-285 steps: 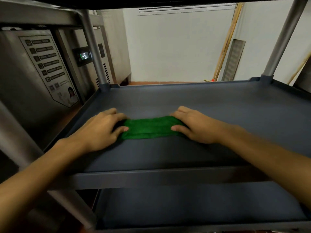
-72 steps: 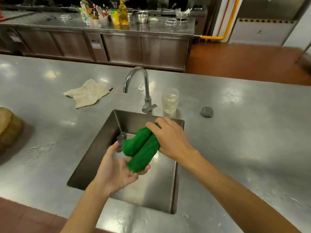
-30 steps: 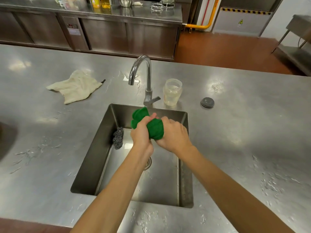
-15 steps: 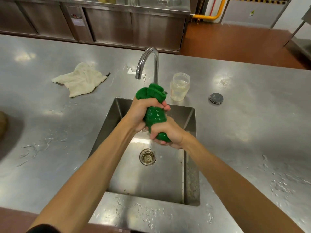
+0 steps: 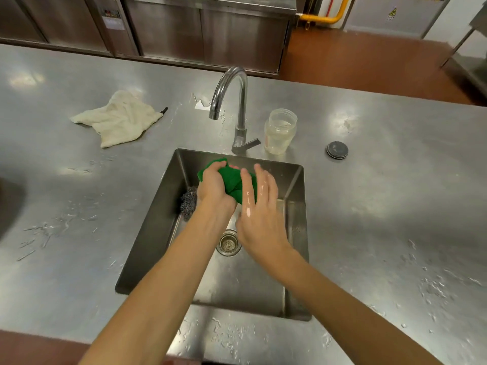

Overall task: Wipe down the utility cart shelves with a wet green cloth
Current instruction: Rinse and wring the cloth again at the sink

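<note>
The green cloth (image 5: 232, 179) is bunched up over the steel sink (image 5: 158, 219), below the faucet. My left hand (image 5: 214, 187) is closed around its left part. My right hand (image 5: 259, 206) is wet and shiny; its fingers are spread and lie flat against the right side of the cloth, not wrapped around it. The utility cart is out of view.
A curved faucet (image 5: 237, 101) stands behind the sink, with a clear plastic jar (image 5: 279, 131) and a dark round lid (image 5: 337, 150) to its right. A cream rag (image 5: 118, 118) lies on the wet steel counter at left. A steel scourer (image 5: 189, 202) sits in the sink's left corner, the drain (image 5: 228, 242) mid-basin.
Both hands have come down from under the spout into the sink. The right hand has let go of its tight wringing grip and opened flat against the cloth; the left still grips it.
</note>
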